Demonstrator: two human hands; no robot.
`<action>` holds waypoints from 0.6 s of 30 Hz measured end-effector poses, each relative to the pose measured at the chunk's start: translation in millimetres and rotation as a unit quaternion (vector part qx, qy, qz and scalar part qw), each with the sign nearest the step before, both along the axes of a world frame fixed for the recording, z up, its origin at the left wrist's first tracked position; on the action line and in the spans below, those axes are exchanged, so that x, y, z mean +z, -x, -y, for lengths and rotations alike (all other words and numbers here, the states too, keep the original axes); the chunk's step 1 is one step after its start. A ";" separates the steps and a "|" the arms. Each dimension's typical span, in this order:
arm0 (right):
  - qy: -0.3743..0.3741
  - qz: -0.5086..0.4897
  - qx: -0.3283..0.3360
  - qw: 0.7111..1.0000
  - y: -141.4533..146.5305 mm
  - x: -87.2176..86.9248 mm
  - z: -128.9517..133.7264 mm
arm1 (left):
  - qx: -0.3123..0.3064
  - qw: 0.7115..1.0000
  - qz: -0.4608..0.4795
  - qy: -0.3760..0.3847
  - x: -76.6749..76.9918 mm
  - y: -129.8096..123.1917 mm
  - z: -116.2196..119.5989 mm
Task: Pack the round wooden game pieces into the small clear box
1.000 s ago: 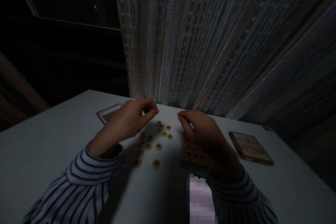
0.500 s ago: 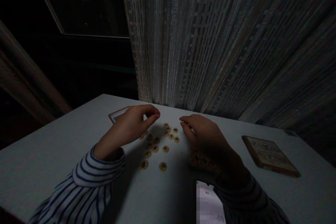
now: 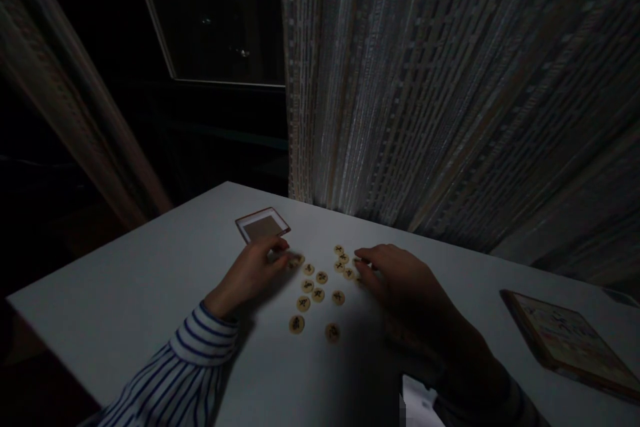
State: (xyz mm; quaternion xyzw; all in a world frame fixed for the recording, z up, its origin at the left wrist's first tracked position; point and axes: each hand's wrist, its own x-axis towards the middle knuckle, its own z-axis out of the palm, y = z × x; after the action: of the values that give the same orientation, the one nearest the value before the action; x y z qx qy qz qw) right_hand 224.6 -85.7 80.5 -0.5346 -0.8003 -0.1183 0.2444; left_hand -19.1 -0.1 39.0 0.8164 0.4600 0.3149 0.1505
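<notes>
On the left, the shallow tray (image 3: 263, 224) lies inside the far edge of the table (image 3: 150, 280), towards its far left corner, and shows more fully now that the left hand (image 3: 250, 272) has drawn back and down. That hand overlaps the tray's near side in the view; its thumb and forefinger tips are a little apart, just beside the leftmost of the round pieces (image 3: 318, 294). Half a second ago both hands were nearer each other, their fingertips beyond the scatter; they have since spread, so that each now sits at one side of the pieces, close enough, I judge, to touch them. The pieces lie loose in the middle of the table: twelve can be counted clearly, with at least one more at the left fingertips and two partly covered by the right hand (image 3: 407, 280), so about fifteen. The right hand's forefinger and thumb are at the right side of the group, and I cannot tell whether they have closed on a piece. The packed pieces seen earlier under this hand are hidden or lost in shadow, so cannot be counted. Below the right wrist is one bright, screen-like object (image 3: 420, 403), partly cut off by the frame. Furthest right, one flat box or book (image 3: 575, 337) with a printed top lies towards the table's right edge. Altogether: two hands, one tray, one bright object and one box or book.
</notes>
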 end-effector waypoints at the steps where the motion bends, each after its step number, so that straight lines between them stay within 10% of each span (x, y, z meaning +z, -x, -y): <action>1: 0.001 0.003 0.004 1.000 1.5 -1.5 -0.7 | 0.002 1.000 0.004 -0.007 -5.5 3.3 -1.6; 18: 0.066 0.123 0.041 0.989 35.9 -14.6 -19.5 | -0.001 0.994 -0.100 0.037 -46.4 29.6 -25.4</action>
State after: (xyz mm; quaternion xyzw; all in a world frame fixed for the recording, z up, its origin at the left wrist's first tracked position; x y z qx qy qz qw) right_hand 188.8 -66.2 65.9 -0.4973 -0.8518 -0.1199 0.1128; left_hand -48.7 25.3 -7.4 0.8382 0.4834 0.2140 0.1338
